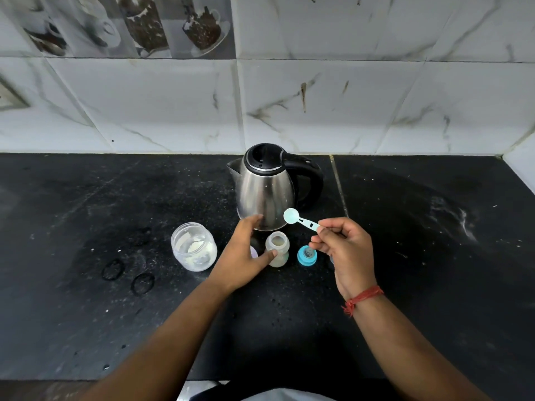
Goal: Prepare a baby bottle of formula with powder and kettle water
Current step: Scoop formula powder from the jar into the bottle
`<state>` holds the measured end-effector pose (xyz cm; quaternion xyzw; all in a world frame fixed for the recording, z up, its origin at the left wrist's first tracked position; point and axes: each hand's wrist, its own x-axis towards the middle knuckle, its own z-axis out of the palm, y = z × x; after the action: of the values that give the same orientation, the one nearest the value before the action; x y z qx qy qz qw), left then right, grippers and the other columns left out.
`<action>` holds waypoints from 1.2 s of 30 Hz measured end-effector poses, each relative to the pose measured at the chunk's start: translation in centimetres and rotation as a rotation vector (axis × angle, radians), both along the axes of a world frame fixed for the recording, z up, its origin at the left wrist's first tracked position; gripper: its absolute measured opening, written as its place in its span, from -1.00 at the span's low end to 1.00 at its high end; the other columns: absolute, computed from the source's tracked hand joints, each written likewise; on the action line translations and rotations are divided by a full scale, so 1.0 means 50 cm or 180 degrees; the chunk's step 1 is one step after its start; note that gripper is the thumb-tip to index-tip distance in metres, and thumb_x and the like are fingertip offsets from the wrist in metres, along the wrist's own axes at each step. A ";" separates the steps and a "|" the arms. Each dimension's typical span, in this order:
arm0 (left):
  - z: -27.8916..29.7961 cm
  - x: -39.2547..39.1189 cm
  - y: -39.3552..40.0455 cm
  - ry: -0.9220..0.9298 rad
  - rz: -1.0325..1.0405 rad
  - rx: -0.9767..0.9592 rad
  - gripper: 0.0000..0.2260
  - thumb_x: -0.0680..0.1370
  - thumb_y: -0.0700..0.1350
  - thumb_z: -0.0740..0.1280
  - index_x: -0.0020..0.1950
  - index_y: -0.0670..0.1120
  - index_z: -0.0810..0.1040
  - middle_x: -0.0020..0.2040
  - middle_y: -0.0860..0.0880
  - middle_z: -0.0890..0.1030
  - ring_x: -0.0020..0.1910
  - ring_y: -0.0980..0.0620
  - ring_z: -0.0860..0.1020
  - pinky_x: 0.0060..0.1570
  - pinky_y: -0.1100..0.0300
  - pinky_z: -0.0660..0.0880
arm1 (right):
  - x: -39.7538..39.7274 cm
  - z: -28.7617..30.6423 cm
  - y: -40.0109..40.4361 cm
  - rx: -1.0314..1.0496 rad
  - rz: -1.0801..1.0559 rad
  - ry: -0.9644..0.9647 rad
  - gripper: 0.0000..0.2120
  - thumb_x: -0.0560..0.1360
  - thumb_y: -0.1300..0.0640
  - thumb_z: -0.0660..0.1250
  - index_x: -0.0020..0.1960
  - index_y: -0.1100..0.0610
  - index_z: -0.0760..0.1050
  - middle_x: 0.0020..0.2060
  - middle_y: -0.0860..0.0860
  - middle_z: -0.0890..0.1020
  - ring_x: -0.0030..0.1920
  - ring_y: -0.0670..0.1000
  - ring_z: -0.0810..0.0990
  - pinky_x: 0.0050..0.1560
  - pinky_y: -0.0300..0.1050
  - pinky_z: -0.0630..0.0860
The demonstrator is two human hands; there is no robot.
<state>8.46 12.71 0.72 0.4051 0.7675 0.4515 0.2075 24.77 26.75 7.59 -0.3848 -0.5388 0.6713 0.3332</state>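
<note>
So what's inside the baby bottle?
The baby bottle, uncapped, holds pale, cloudy liquid. The left hand holding it covers part of its side, so the exact level is hidden.

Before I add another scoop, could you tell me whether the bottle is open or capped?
Open: the bottle has a bare mouth, and its blue teat cap lies beside it.

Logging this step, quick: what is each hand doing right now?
Left hand: fingers around the open baby bottle, thumb on it.
Right hand: pinches the scoop by its handle.
</note>
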 end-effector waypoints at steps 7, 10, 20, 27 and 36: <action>0.073 -0.060 -0.101 0.0808 0.0529 0.0363 -0.34 0.49 0.03 0.48 0.52 -0.08 0.33 0.49 0.06 0.39 0.53 0.08 0.33 0.51 0.16 0.27 | -0.101 0.003 -0.060 0.0006 0.0496 0.0130 -0.92 0.55 0.44 0.34 -0.01 0.33 0.59 -0.21 0.13 0.66 -0.27 0.03 0.68 -0.23 -0.15 0.65; 0.076 -0.095 -0.160 0.0845 0.0843 0.0291 -0.30 0.48 0.02 0.50 0.55 -0.08 0.30 0.53 0.02 0.34 0.58 0.04 0.24 0.52 0.20 0.20 | -0.151 0.000 -0.094 0.0023 0.0733 0.0064 -0.94 0.55 0.43 0.35 0.01 0.37 0.57 -0.21 0.16 0.65 -0.29 0.01 0.68 -0.25 -0.15 0.65; 0.026 -0.153 -0.254 0.0344 0.0886 -0.0289 -0.10 0.42 0.02 0.59 0.61 -0.05 0.15 0.56 0.02 0.26 0.54 0.08 0.24 0.45 0.23 0.19 | -0.301 -0.026 -0.173 0.1734 0.1590 -0.1128 -0.76 0.48 0.35 0.35 -0.20 0.03 0.58 -0.23 -0.06 0.57 -0.29 0.05 0.66 -0.17 0.02 0.65; 0.012 -0.165 -0.250 0.0235 0.0640 -0.0350 -0.10 0.42 0.03 0.59 0.61 -0.06 0.15 0.55 0.01 0.32 0.52 0.08 0.29 0.52 0.03 0.30 | -0.341 -0.023 -0.205 0.3676 0.2266 -0.2217 -0.83 0.54 0.19 0.29 0.03 -0.01 0.60 0.02 -0.05 0.62 -0.03 0.10 0.63 -0.12 -0.04 0.52; 0.004 -0.169 -0.246 0.0187 0.0509 -0.0265 -0.13 0.42 0.04 0.58 0.59 -0.01 0.17 0.46 0.08 0.39 0.44 0.13 0.37 0.44 0.08 0.38 | -0.367 -0.017 -0.233 0.3980 0.2681 -0.2832 -0.77 0.54 0.15 0.36 0.20 0.01 0.54 0.03 0.04 0.68 0.03 0.14 0.65 -0.05 0.01 0.56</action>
<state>0.00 0.43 0.91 0.3466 0.8212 0.4222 0.1649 6.42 15.09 6.76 -0.1268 -0.9855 0.1076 -0.0338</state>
